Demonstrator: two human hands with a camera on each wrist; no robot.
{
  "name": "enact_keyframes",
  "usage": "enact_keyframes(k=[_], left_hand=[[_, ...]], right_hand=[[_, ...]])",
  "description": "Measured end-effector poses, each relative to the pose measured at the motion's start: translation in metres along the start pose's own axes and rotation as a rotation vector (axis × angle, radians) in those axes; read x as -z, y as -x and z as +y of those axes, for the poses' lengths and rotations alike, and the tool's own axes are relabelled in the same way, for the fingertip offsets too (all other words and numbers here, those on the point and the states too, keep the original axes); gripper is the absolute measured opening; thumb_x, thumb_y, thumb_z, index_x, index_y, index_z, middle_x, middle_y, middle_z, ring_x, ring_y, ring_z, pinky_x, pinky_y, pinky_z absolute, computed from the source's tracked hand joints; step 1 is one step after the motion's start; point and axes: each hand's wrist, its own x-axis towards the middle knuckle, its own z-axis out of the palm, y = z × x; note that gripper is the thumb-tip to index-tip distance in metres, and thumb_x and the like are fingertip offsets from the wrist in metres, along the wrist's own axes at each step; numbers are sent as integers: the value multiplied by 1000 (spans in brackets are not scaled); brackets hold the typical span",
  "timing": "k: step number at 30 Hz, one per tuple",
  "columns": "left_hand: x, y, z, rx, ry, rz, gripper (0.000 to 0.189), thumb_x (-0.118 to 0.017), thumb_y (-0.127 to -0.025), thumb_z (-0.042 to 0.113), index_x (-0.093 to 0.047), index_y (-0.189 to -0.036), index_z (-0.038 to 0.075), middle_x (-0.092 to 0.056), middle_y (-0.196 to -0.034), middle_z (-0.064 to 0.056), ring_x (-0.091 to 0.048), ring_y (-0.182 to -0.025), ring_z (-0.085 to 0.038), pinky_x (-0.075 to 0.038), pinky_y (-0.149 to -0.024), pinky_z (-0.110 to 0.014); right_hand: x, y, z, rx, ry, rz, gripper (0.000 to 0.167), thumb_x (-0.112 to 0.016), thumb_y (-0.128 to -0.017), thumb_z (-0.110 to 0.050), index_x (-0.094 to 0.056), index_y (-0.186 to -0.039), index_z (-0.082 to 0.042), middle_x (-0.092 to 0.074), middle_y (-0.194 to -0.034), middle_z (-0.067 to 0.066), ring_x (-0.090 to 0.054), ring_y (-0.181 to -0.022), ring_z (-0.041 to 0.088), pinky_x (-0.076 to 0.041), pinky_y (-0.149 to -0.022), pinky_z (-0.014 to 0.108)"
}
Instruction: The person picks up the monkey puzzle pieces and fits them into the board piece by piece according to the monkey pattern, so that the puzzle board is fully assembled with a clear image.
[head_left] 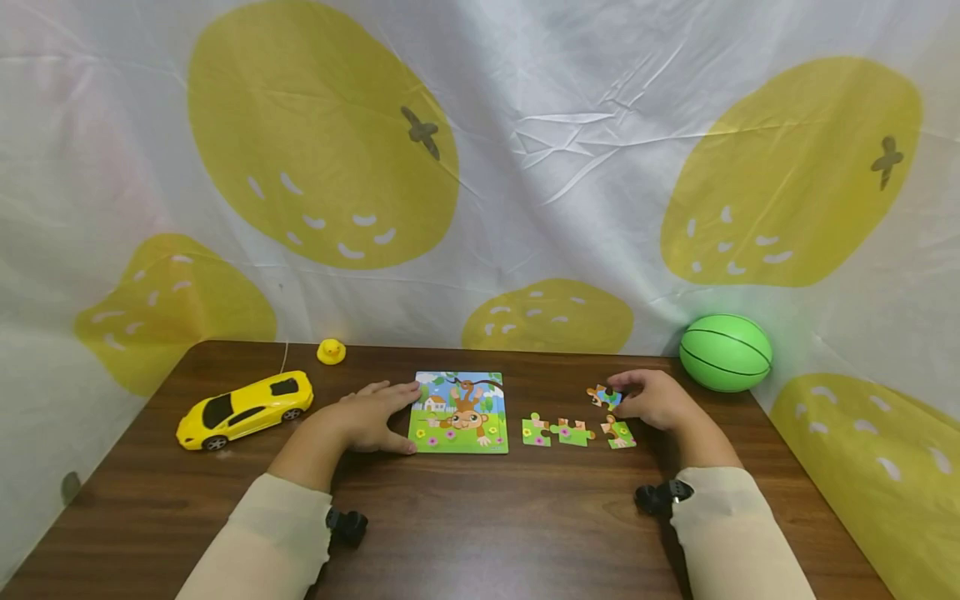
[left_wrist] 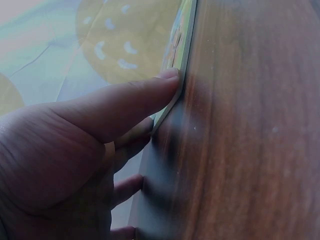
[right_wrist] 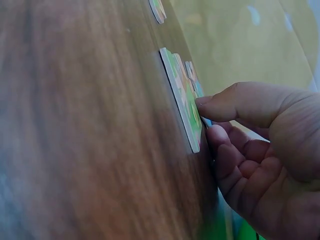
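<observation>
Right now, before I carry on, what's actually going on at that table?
A person is working with puzzle pieces. The left hand touches the left edge of a square monkey picture. The right hand has its fingertips at a partly blue puzzle piece; whether it grips it is unclear. Three more pieces lie right of the picture. A yellow toy car, a rubber duck and a green ball sit farther out.

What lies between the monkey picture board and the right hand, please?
Loose puzzle pieces on the brown table lie between the monkey picture board and the right hand, which pinches the upper piece. The head view shows this.
</observation>
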Motion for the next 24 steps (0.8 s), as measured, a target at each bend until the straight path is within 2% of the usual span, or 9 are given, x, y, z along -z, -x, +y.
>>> enact_keyframes(k=[8, 14, 16, 20, 24], left_hand=[[0, 0, 0, 1, 5, -2, 97, -81, -91, 56, -34, -170, 28, -25, -180, 3, -14, -168, -41, -13, -126, -82], [0, 0, 0, 0, 1, -2, 97, -81, -91, 56, -34, -170, 27, -26, -180, 3, -15, -168, -41, -13, -126, -81], [0, -1, 0, 0, -3, -2, 97, -81, -91, 57, -33, -170, 27, -25, -180, 3, -15, -168, -41, -14, -126, -81], [-1, -1, 0, 2, -6, -2, 96, -80, -91, 57, -33, -170, 27, -25, -180, 3, -15, -168, -41, -14, -127, -81], [-1, -2, -1, -1, -5, 2, 96, -81, -91, 56, -34, -170, 27, -26, -180, 3, -15, -168, -41, -13, -126, -81]], right_hand=[[0, -1, -4, 18, 32, -12, 56, -85, -81, -8, -72, -135, -2, -76, -119, 17, -66, -100, 22, -55, -87, 32], [-1, -1, -11, 24, 51, 10, 46, -82, -88, -11, -74, -133, -5, -74, -128, 19, -67, -121, 36, -55, -104, 50], [-1, -2, -14, 21, 63, 13, 42, -80, -92, -12, -74, -133, -7, -74, -130, 19, -67, -122, 37, -55, -105, 52], [-2, -2, -23, 33, 43, 9, 36, -74, -98, -14, -73, -134, -8, -76, -128, 18, -71, -117, 33, -59, -99, 46], [-6, -2, -40, 58, -24, 3, 35, -72, -101, -17, -73, -134, -6, -77, -123, 17, -72, -103, 22, -60, -86, 34]])
